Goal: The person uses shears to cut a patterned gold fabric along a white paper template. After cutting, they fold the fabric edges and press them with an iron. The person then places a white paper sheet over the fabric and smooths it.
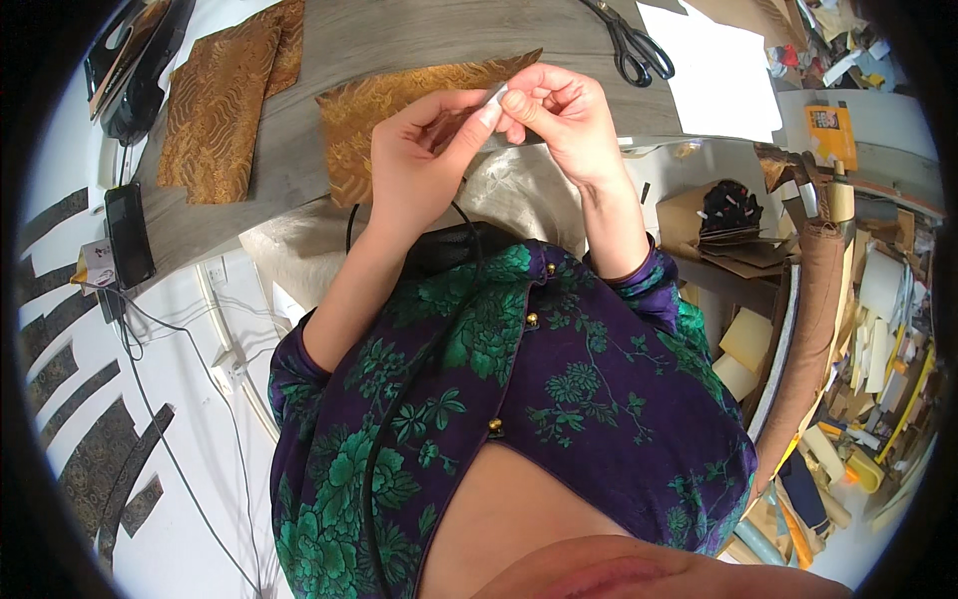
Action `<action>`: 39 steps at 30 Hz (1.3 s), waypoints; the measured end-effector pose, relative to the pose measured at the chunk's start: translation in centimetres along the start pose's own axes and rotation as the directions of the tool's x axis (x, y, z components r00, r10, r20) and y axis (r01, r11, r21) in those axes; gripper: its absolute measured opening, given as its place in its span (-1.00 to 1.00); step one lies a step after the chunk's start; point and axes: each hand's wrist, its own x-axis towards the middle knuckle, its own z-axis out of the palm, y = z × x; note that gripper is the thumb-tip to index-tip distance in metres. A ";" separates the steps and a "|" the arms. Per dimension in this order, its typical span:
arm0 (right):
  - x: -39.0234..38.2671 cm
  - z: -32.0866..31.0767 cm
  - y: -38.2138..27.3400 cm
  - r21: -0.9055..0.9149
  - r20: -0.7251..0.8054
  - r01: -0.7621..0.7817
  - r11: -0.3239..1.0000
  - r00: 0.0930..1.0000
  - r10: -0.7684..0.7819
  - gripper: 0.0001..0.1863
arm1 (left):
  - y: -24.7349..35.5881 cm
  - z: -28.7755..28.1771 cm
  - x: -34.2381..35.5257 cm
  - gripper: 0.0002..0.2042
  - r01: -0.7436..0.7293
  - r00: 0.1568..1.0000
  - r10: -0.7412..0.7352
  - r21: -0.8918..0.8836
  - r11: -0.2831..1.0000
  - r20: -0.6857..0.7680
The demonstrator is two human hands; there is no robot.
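My left hand point(421, 150) and my right hand point(571, 122) meet above the near edge of the table, fingertips pinched close together. Between the left thumb and index finger is a small pale strip point(496, 94); what it is made of I cannot make out. The right thumb and index finger press together right beside the strip, and whatever they may hold is hidden. Behind and below the hands lies a gold-brown brocade fabric piece point(347, 135), partly covered by the left hand. Two more brocade pieces, a large one point(222, 115) and a smaller one point(289, 48), overlap at the left.
Black-handled scissors point(631, 52) and white paper sheets point(723, 85) lie on the grey table point(399, 32) to the right. A black flat device point(128, 232) with cables sits at the left edge. Rolls, including a brown roll point(816, 299), and cluttered scraps fill the right side.
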 end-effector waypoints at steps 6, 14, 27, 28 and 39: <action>0.0 0.7 -0.2 -0.098 -0.024 0.021 0.995 0.999 -0.024 -0.91 | 0.1 -0.3 0.6 -0.90 0.085 0.992 -0.094 -0.109 0.990 -0.085; -1.2 -0.5 -0.5 -0.115 -0.173 0.076 0.990 0.980 -0.096 -0.93 | 2.3 -1.5 2.8 -0.89 0.167 0.916 -0.332 -0.538 0.826 -0.226; -6.0 -7.9 -3.0 -0.179 -0.489 0.144 0.973 0.846 -0.215 -0.88 | 0.1 -9.0 9.0 -0.65 -0.028 0.921 -0.241 -0.668 0.743 -0.307; -6.7 -8.8 -3.2 -0.189 -0.527 0.132 0.973 0.823 -0.214 -0.89 | -1.1 -10.4 9.8 -0.66 -0.053 0.911 -0.241 -0.673 0.738 -0.335; -23.7 -22.2 -0.4 -0.303 -0.824 -0.259 0.917 0.555 -0.115 -0.91 | -4.0 -12.7 10.5 -0.76 -0.124 0.765 -0.267 -0.540 0.832 -0.586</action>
